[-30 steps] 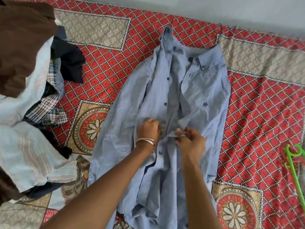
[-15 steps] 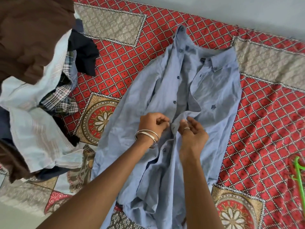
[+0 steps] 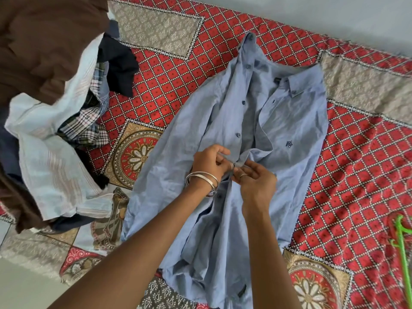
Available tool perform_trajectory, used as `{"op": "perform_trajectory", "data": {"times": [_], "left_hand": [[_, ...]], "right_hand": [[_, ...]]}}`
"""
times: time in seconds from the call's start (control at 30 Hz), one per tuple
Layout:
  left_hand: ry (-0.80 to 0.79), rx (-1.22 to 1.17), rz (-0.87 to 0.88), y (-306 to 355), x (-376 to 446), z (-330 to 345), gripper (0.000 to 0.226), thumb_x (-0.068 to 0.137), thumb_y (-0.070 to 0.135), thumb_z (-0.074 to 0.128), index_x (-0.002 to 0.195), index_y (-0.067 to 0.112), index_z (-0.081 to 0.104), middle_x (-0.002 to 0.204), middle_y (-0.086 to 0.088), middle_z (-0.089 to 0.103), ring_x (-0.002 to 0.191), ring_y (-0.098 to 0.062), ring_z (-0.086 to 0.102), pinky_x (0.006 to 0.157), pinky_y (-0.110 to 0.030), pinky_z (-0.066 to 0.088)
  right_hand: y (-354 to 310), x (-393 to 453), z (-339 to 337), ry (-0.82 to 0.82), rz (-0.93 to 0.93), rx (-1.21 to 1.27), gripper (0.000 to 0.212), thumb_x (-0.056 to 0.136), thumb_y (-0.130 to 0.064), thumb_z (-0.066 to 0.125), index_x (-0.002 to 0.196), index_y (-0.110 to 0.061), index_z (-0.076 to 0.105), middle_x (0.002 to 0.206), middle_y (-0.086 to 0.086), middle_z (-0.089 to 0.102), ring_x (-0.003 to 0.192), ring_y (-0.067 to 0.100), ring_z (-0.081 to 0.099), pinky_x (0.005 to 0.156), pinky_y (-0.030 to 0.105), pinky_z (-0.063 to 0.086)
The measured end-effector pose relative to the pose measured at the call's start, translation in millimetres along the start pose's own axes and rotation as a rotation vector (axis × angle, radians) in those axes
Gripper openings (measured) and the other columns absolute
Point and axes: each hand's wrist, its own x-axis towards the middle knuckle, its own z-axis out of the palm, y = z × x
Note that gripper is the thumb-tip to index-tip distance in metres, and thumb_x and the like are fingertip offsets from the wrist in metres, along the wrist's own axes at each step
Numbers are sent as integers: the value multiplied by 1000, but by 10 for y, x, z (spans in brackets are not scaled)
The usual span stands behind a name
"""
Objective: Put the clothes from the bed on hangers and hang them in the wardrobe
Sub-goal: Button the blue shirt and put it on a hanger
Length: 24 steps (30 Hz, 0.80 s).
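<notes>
Both my hands at the front of the blue shirt on the bed.

I see the bed [image 3: 356, 179] under a red patterned cover, and the blue shirt [image 3: 296, 157] lies spread flat across its middle, collar toward the far edge, front open above my hands. A pile of clothes [image 3: 51, 121] sits at the left side of the bed, well apart from the shirt's collar, brown cloth on top, pale striped and checked pieces under it. A green hanger [image 3: 401, 241] lies at the right edge, apart from the shirt. My left hand [image 3: 209, 162], with bangles on its wrist, pinches the shirt's left front edge; my right hand [image 3: 256, 181], ring on one finger, pinches the facing edge, fingertips meeting at the row of buttons.
</notes>
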Motion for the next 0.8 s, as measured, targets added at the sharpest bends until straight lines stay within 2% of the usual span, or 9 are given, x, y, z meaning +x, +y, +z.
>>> {"op": "perform_trajectory", "data": {"times": [0.1,0.23,0.4,0.5,0.6,0.67,0.7,0.77,0.8], "left_hand": [[12,19,16,38,20,3,25,74,0,74,97,8,67,71,-6,70,70,-16,68,72,-19,53],[-2,94,36,52,25,6,25,75,3,74,98,9,67,71,-5,71,68,-14,68,74,-22,53],[-57,117,-17,61,31,-26,32,74,2,75,105,8,67,75,-9,72,71,-19,69,75,-26,56],[-138,-34,-164,121,3,-64,37,77,-1,73,113,2,64,82,-16,71,74,-28,71,65,-31,60],[-149,-42,-206,136,-19,-45,38,74,10,80,110,3,67,80,-13,70,74,-26,71,66,-32,60],[-114,-50,-237,129,-36,-36,36,70,13,83,102,3,69,79,-14,71,73,-27,71,70,-37,60],[-96,-93,-272,135,-41,-36,33,70,9,83,98,1,69,78,-17,71,72,-30,71,69,-41,60],[-74,-165,-328,145,-53,-44,26,71,-1,80,94,-4,69,78,-22,69,69,-34,70,64,-45,60],[-68,-178,-337,154,-62,-47,24,71,-5,78,93,-6,69,77,-22,68,67,-34,69,61,-43,60]], "right_hand": [[16,6,-16,16,-62,-36,39,79,4,73,115,-6,64,81,6,74,79,21,72,82,44,58],[20,-21,-31,-23,-68,20,41,83,6,69,122,-3,61,86,9,74,76,15,72,85,41,58],[-41,22,-120,-124,-88,-35,47,82,15,64,127,1,55,79,9,70,69,17,69,76,40,59],[-71,100,-152,-182,-140,-194,50,77,10,72,124,-1,58,73,0,69,72,21,69,80,48,58],[-90,113,-126,-185,-245,-388,46,73,6,75,114,-12,64,63,-11,67,67,13,69,86,48,55],[-82,71,-95,-169,-313,-454,44,73,2,73,113,-14,64,63,-12,65,70,13,68,96,41,49],[-80,36,-79,-153,-344,-480,43,75,-2,74,116,-13,64,65,-12,64,71,14,67,101,30,42],[-71,-48,-57,-122,-403,-500,44,80,-12,76,121,-12,62,67,-13,63,71,9,65,98,13,32],[-61,-76,-54,-113,-416,-478,45,81,-16,77,122,-12,62,67,-14,63,68,6,64,94,13,39]]}}
